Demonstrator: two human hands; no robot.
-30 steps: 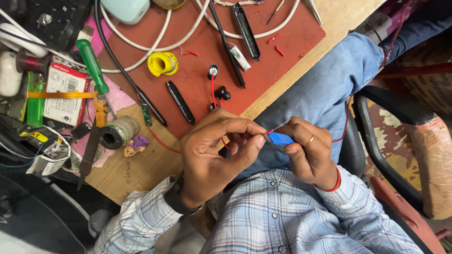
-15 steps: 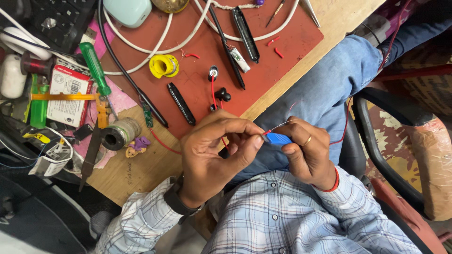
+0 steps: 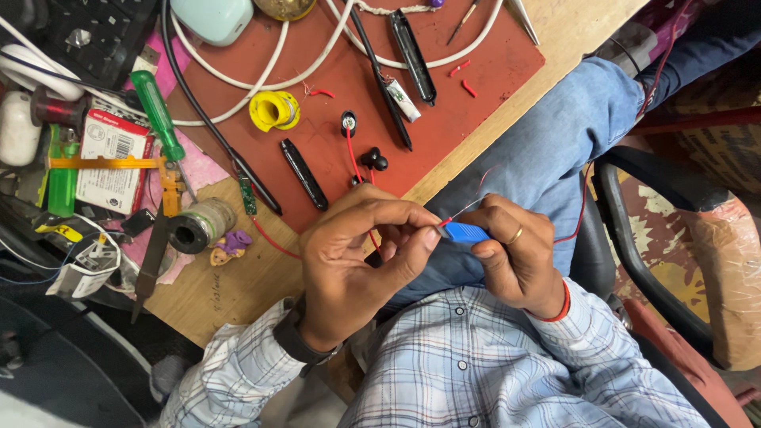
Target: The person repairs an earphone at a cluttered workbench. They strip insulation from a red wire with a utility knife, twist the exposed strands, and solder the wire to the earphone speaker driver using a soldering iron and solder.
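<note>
Wooden table (image 3: 238,293) running diagonally across upper left, cluttered. Red-brown work mat (image 3: 476,87) laid over most of it. Blue-jeaned knee (image 3: 555,135) just past table edge, below the mat's corner.

Left hand (image 3: 357,269) in front of table edge, fingers (image 3: 416,242) curled in, thumb and forefinger pinched narrow on thin red wire (image 3: 460,212). Right hand (image 3: 515,257) just beside it, ring on one finger, red band at wrist; fingers closed round a small blue tool (image 3: 466,232), tip touching the wire at the left fingertips. Both hands held over the lap, clear of the table.

On mat: white cable (image 3: 261,83) looping, black cable (image 3: 214,127), yellow solder spool (image 3: 274,110), black earbuds (image 3: 372,158) on red lead. Left of mat: green-handled screwdriver (image 3: 154,103), grey wire reel (image 3: 198,226), small purple figure (image 3: 230,244).
</note>
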